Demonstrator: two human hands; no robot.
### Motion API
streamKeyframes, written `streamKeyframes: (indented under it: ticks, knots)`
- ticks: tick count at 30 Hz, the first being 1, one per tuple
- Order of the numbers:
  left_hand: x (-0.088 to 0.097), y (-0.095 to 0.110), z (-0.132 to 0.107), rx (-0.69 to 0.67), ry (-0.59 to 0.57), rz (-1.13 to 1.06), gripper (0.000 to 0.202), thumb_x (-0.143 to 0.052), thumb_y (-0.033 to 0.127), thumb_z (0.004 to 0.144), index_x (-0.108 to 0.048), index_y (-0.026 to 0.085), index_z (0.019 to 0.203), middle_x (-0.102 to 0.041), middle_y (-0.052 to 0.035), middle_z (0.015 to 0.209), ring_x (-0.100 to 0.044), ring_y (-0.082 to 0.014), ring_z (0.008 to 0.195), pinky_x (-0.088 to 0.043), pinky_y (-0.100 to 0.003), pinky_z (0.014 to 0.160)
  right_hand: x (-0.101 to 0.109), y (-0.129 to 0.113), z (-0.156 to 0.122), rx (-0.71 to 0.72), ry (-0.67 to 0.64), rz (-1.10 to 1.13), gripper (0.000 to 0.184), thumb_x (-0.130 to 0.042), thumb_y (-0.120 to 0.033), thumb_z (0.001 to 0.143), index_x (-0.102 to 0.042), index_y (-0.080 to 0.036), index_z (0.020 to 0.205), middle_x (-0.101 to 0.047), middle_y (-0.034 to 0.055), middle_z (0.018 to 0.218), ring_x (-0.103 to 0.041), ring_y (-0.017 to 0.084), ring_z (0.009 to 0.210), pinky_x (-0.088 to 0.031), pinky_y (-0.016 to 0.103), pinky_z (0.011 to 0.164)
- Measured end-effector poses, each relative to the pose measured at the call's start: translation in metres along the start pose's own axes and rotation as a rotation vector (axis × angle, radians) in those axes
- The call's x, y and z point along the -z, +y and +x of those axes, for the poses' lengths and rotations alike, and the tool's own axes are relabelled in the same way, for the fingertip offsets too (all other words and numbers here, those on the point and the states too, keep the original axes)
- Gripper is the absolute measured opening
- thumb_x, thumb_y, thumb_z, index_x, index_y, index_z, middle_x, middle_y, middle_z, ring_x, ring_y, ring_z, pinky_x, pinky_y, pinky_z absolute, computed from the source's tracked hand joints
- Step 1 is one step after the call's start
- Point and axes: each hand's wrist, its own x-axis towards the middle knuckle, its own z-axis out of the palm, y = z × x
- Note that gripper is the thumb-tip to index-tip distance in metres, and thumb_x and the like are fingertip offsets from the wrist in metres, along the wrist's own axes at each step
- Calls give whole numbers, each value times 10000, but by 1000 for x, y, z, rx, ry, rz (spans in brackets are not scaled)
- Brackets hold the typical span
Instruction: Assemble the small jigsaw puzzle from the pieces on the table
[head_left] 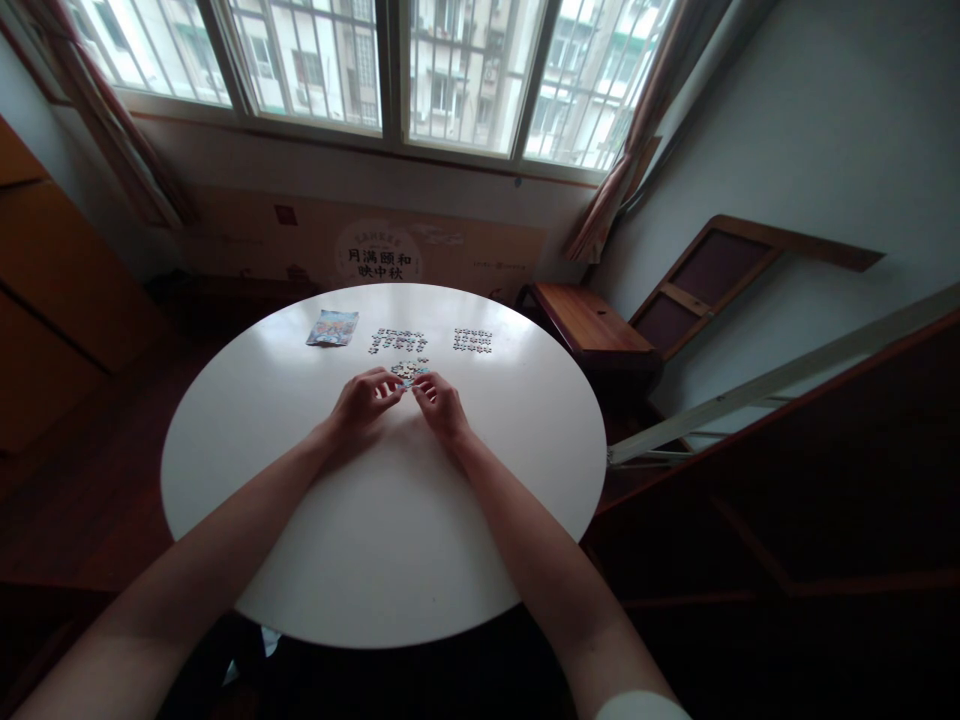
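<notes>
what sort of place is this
Probably a room in a flat: a round white table with jigsaw pieces on it, a wide barred window with curtains, and a wooden side table.

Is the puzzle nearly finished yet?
Not nearly. Done: only a small patch of pieces looks joined. In hand: the left hand and right hand touch that patch. Left: two groups of loose pieces lie spread out beyond it, near the picture card.
</notes>
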Motion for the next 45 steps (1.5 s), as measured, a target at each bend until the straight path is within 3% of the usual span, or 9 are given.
streamKeyframes:
  ticks: [6,12,17,24,29,34,40,45]
  knots:
    - [-2,-1,0,-28,-29,-71,206,-555,333,841,-686,174,850,-630,-23,750,-591,-123,614,-486,-241,589,-1,2,1,38,17,17,87,-543,-235,837,-601,-180,872,-659,27,870,-576,100,643,-480,225,641]
    - [-3,-3,0,-36,-48,-116,205,-561,326,835,-690,170,865,-639,-28,754,-583,-119,599,-488,-236,574,1,-1,-1,28,5,-13,162,-537,-223,848,-629,-200,979,-660,18,876,-581,103,652,-488,233,666]
    - [-3,-3,1,-31,-74,-107,232,-551,356,845,-692,172,826,-648,-27,746,-593,-125,608,-486,-239,574,1,-1,0,56,0,-46,111,-561,-199,838,-671,-192,844,-662,30,919,-605,120,712,-491,248,705]
    - [-2,-5,1,-22,-49,-53,213,-535,312,839,-699,180,868,-655,-33,792,-596,-124,618,-486,-230,570,1,-1,0,26,-5,-106,134,-552,-177,840,-683,-195,858,-655,30,909,-591,118,699,-484,257,719]
    - [0,-10,2,54,76,8,218,-519,290,838,-696,179,900,-664,-37,839,-593,-123,607,-485,-236,573,3,-7,-5,53,-81,-286,126,-651,-301,805,-711,-233,892,-637,37,908,-575,171,841,-437,327,822]
    - [-1,-10,2,46,63,22,221,-515,291,835,-697,179,893,-670,-37,841,-603,-126,612,-482,-230,563,3,-9,-6,68,-176,-418,123,-703,-376,766,-728,-280,838,-621,44,975,-522,221,959,-375,388,878]
    - [-1,-6,1,24,30,10,213,-518,290,840,-693,180,894,-666,-36,844,-600,-124,615,-483,-230,568,3,-7,-4,58,-180,-378,95,-702,-320,754,-708,-262,830,-643,26,900,-546,204,894,-398,364,843]
    - [-1,-7,1,22,15,14,212,-519,280,839,-693,180,907,-657,-35,832,-586,-123,606,-481,-235,573,5,-1,2,31,-111,-120,110,-577,-171,806,-654,-207,876,-660,1,854,-581,120,704,-463,264,719]
